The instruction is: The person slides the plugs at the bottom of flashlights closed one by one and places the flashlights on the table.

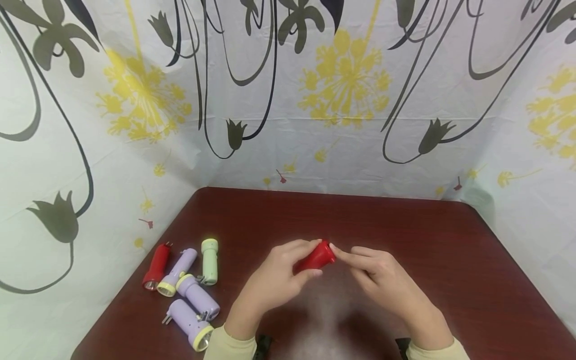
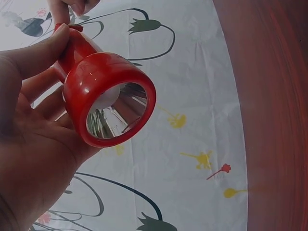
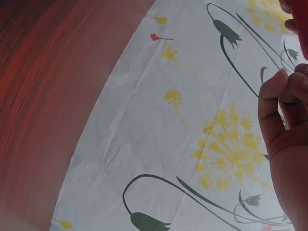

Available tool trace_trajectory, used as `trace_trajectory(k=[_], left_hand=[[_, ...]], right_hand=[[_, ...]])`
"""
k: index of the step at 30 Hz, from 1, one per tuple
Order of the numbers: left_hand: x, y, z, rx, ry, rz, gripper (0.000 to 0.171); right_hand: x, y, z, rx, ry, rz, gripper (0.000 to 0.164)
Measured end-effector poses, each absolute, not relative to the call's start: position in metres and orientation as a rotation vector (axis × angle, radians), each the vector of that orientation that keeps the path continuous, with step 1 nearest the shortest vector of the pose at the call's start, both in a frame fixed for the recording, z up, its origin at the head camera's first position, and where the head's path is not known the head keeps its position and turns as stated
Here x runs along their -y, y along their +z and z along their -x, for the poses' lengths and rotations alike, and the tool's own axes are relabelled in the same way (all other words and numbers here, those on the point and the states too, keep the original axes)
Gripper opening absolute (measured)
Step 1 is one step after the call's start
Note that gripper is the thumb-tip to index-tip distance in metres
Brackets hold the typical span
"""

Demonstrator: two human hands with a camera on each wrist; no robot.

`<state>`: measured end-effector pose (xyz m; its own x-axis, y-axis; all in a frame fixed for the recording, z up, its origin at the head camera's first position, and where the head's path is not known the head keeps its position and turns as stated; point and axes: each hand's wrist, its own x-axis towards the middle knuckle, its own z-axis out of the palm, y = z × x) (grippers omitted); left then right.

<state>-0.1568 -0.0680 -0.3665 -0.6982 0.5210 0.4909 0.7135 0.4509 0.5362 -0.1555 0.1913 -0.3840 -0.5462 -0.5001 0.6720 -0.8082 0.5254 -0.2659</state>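
My left hand (image 1: 280, 274) grips a red flashlight (image 1: 318, 256) between thumb and fingers, above the middle of the table. In the left wrist view, the flashlight's wide head (image 2: 109, 98) faces the camera, showing a clear lens over a silvery reflector. My right hand (image 1: 386, 280) reaches in from the other side, its index finger extended to the flashlight's far end. Its other fingers are loosely bent and hold nothing. In the right wrist view the right hand (image 3: 290, 130) appears at the right edge, just below a sliver of the red flashlight (image 3: 302, 29).
On the left of the dark red table (image 1: 405, 230) lie another red flashlight (image 1: 157, 265), three lavender ones with yellow rims, such as one lavender flashlight (image 1: 198, 296), and a pale green flashlight (image 1: 209, 262). Some have metal prongs folded out. A flower-printed sheet (image 1: 288, 100) walls the table's back and sides.
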Motion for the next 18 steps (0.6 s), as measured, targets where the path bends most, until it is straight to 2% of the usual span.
trace_trajectory(k=[10, 18], left_hand=[[0.0703, -0.3693, 0.1591, 2.459, -1.221, 0.809, 0.053], [0.0705, -0.3677, 0.1669, 2.453, -1.144, 0.652, 0.053]], right_hand=[[-0.1867, -0.3878, 0.1590, 2.312, 0.693, -1.022, 0.071], [-0.1862, -0.3903, 0.1593, 2.302, 0.651, -0.995, 0.072]])
